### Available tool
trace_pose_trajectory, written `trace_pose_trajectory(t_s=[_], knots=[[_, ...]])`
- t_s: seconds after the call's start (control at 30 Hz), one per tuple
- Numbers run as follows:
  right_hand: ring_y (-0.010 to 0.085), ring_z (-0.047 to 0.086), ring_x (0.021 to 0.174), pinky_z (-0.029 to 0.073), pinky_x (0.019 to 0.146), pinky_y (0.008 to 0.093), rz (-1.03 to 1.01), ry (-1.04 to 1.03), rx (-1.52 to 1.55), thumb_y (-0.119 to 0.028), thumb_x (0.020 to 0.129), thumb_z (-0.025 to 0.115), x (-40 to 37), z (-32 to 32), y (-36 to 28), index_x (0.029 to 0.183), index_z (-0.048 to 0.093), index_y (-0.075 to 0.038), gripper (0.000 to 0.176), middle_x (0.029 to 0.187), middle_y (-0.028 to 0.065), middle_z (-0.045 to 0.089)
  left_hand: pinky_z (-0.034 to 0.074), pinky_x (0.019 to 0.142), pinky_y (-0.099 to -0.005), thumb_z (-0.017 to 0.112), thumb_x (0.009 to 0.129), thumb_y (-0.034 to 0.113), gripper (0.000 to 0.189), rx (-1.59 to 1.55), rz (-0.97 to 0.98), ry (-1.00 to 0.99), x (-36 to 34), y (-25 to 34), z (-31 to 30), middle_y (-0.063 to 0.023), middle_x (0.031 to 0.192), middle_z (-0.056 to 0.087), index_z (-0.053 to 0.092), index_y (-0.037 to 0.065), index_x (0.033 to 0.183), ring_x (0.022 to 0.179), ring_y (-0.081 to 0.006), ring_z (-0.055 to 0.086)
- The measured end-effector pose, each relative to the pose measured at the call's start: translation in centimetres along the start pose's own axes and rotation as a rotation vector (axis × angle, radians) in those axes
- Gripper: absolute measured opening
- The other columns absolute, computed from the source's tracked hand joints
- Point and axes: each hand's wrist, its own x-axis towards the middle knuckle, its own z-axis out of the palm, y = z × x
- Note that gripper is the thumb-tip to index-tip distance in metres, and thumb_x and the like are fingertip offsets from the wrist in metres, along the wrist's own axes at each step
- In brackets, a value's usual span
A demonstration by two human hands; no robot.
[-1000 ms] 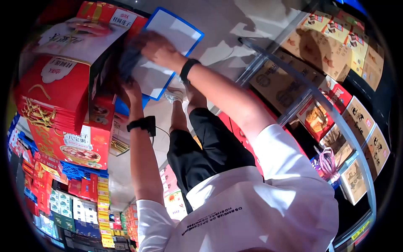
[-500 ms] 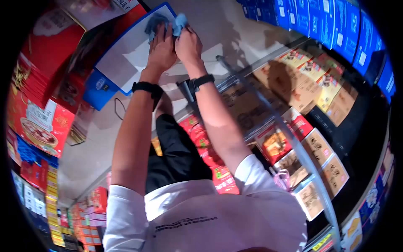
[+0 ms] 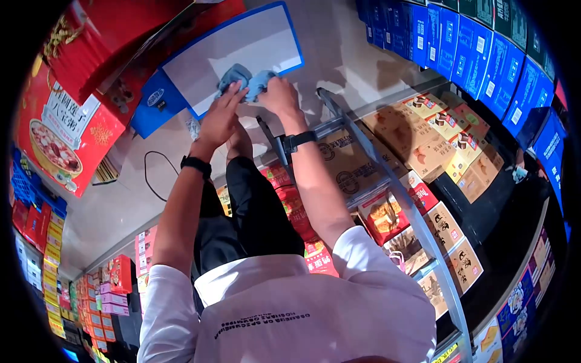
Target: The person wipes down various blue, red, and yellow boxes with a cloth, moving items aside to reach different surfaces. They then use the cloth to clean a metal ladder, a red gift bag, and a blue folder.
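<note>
Both of my hands hold a crumpled light-blue cloth (image 3: 242,80) in front of me. My left hand (image 3: 219,117) grips its left part and my right hand (image 3: 279,95) grips its right part. Each wrist carries a black band. Just behind the cloth stands a white sign board with a blue frame (image 3: 233,53), leaning by a stack of red gift boxes (image 3: 66,121). The cloth overlaps the board's lower edge in the picture; whether it touches the board I cannot tell.
A metal shelf rail (image 3: 387,187) runs diagonally on my right, with brown and red snack boxes (image 3: 417,145) on its shelves. Blue boxes (image 3: 484,54) line the upper right. A black cable (image 3: 154,175) lies on the pale floor. More red packs (image 3: 115,278) fill the far left.
My hands came back from the board with the cloth and drew together lower in view. The view swung so the board and red boxes slid left and up.
</note>
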Motion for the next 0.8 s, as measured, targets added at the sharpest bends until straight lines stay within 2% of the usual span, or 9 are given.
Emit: trace_pose_trajectory(t_s=[0.07, 0.2, 0.27, 0.33, 0.47, 0.53, 0.6, 0.67, 0.8], knots=[[0.0408, 0.068, 0.092, 0.055, 0.084, 0.0468, -0.057, -0.139, -0.002, -0.031, 0.077, 0.073, -0.5, 0.9, -2.2, 0.09, 0.075, -0.005, 0.029, 0.094, 0.0238, 0.07, 0.035, 0.113, -0.0439, 0.057, 0.075, -0.008, 0.073, 0.043, -0.145, 0.132, -1.7, -1.3, -0.6, -0.0161, 0.149, 0.045, 0.046, 0.013, 0.144, 0.139, -0.0355, 0.04], [0.0385, 0.069, 0.09, 0.056, 0.082, 0.0463, -0.198, -0.15, -0.061, -0.038, 0.079, 0.073, -1.0, 5.6, -6.4, 0.091, 0.075, -0.005, 0.035, 0.091, 0.0186, 0.072, 0.036, 0.113, -0.0436, 0.055, 0.078, -0.007, 0.064, 0.138, -0.207, 0.321, -4.8, -2.4, -2.2, -0.0178, 0.146, 0.047, 0.052, 0.01, 0.14, 0.137, -0.0356, 0.042], [0.0416, 0.067, 0.09, 0.056, 0.082, 0.0467, -0.249, -0.212, -0.077, -0.037, 0.08, 0.069, -1.1, 6.4, -8.5, 0.091, 0.073, -0.003, 0.037, 0.09, 0.0222, 0.071, 0.039, 0.11, -0.0443, 0.052, 0.081, -0.006, 0.062, 0.122, -0.235, 0.362, -5.8, -2.7, -2.6, -0.0185, 0.146, 0.047, 0.049, 0.008, 0.141, 0.135, -0.0383, 0.044], [0.0412, 0.068, 0.089, 0.056, 0.082, 0.0468, -0.248, -0.175, -0.072, -0.038, 0.081, 0.068, -1.4, 7.3, -10.3, 0.091, 0.074, -0.002, 0.038, 0.09, 0.0229, 0.071, 0.043, 0.106, -0.0447, 0.049, 0.086, -0.005, 0.057, -0.145, -0.486, 0.388, -6.7, -3.0, -2.9, -0.0215, 0.144, 0.048, 0.048, 0.006, 0.142, 0.13, -0.0419, 0.047], [0.0419, 0.068, 0.086, 0.056, 0.08, 0.0472, -0.216, -0.136, -0.007, -0.036, 0.081, 0.066, -0.4, 6.1, -11.8, 0.089, 0.074, -0.002, 0.036, 0.088, 0.0236, 0.07, 0.046, 0.1, -0.0464, 0.045, 0.093, -0.001, 0.05, -0.098, -0.462, 0.454, -6.3, -3.4, -4.1, -0.0284, 0.133, 0.053, 0.046, 0.003, 0.143, 0.121, -0.0451, 0.054], [0.0406, 0.069, 0.084, 0.056, 0.074, 0.0473, -0.207, 0.061, -0.098, -0.034, 0.08, 0.067, 1.3, 5.3, -11.2, 0.088, 0.074, -0.003, 0.033, 0.086, 0.0241, 0.07, 0.046, 0.097, -0.047, 0.045, 0.09, -0.004, 0.054, -0.116, -0.468, 0.409, -4.8, -2.6, -4.4, -0.0289, 0.132, 0.053, 0.046, 0.003, 0.143, 0.117, -0.0464, 0.055], [0.0386, 0.069, 0.089, 0.056, 0.076, 0.0468, -0.364, 0.319, -0.049, -0.033, 0.08, 0.066, 4.2, 4.4, -9.4, 0.084, 0.074, -0.003, 0.032, 0.089, 0.023, 0.071, 0.047, 0.094, -0.0471, 0.047, 0.083, -0.008, 0.06, -0.009, -0.323, 0.287, -2.4, -2.4, -4.3, -0.0292, 0.13, 0.054, 0.046, 0.002, 0.143, 0.113, -0.0469, 0.056], [0.0364, 0.068, 0.097, 0.056, 0.081, 0.046, -0.342, 0.262, -0.199, -0.034, 0.08, 0.066, 6.9, 0.6, -8.9, 0.086, 0.072, -0.003, 0.033, 0.094, 0.0228, 0.07, 0.046, 0.096, -0.0464, 0.047, 0.078, -0.009, 0.063, -0.097, -0.184, 0.409, 0.5, -1.1, -3.8, -0.029, 0.129, 0.055, 0.047, 0.001, 0.14, 0.114, -0.046, 0.055], [0.0381, 0.065, 0.105, 0.054, 0.089, 0.0449, -0.355, 0.41, -0.26, -0.034, 0.083, 0.065, 13.6, -5.4, -6.0, 0.112, 0.064, 0.0, 0.044, 0.104, 0.0236, 0.068, 0.039, 0.107, -0.0465, 0.051, 0.078, -0.006, 0.061, -0.202, -0.208, 0.324, 7.8, -0.4, -1.6, -0.0282, 0.128, 0.053, 0.045, 0.002, 0.139, 0.123, -0.0446, 0.049]])
